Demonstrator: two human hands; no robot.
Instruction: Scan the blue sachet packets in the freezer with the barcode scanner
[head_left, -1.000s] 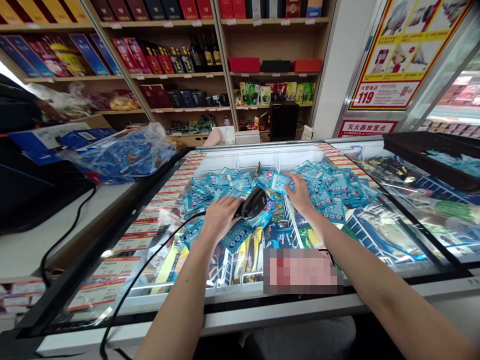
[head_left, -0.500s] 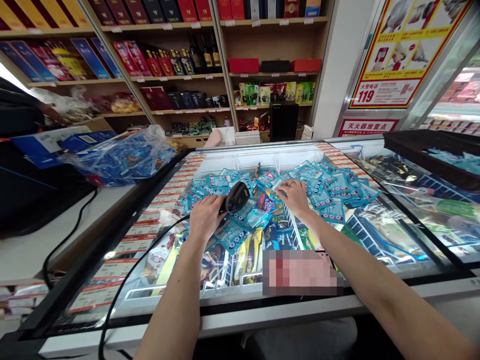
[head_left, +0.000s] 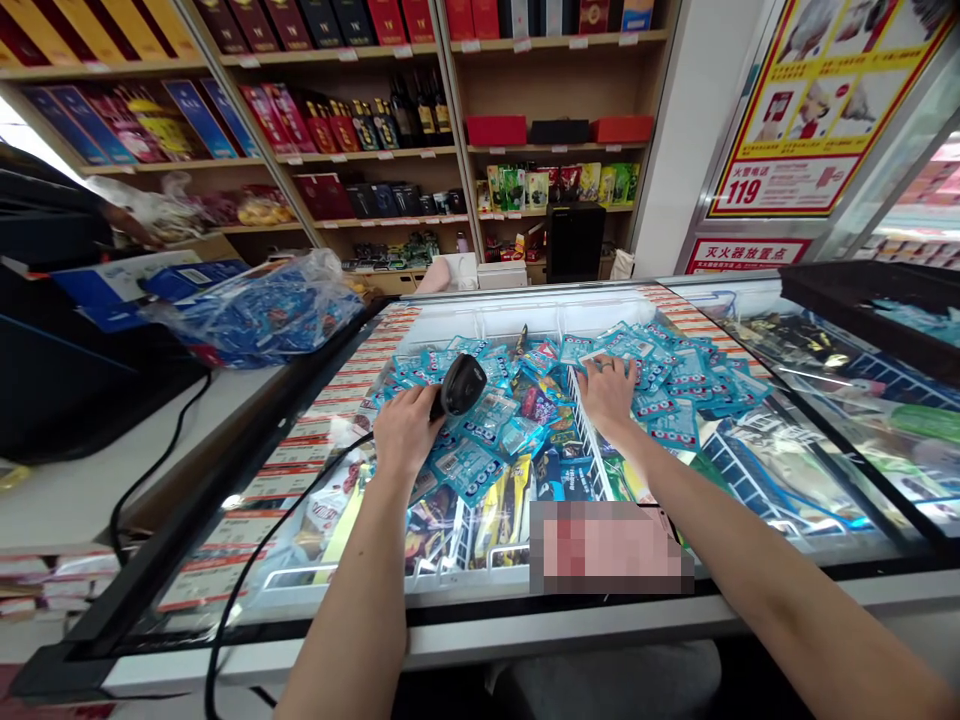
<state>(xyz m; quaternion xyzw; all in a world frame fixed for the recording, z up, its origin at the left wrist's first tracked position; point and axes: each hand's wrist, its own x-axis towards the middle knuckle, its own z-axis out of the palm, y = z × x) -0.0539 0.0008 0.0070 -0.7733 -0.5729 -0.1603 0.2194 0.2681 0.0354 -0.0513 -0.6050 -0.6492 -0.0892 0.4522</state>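
Observation:
My left hand (head_left: 409, 425) is wrapped round the handle of a black barcode scanner (head_left: 463, 384), its head tipped up and to the right. Beneath it, blue snack packets (head_left: 469, 470) lie scattered on the glass top of a chest freezer (head_left: 420, 606). My right hand (head_left: 609, 392) rests with fingers apart at the left edge of a second heap of blue packets (head_left: 675, 370). Its fingertips touch the packets, and what lies under the palm is hidden. Between the hands lies a purple-and-blue packet (head_left: 536, 402).
The scanner's black cable (head_left: 262, 545) runs down the left side. A clear bag of blue packets (head_left: 262, 315) sits on the left counter, a person's hand (head_left: 135, 222) behind it. A blurred-out rectangle (head_left: 611, 548) covers the freezer's front edge. Shelves (head_left: 360, 155) stand behind.
My right hand has moved right, from the gap between the heaps onto the right heap, and its fingers have spread. My left hand still holds the scanner. The view has shifted slightly left.

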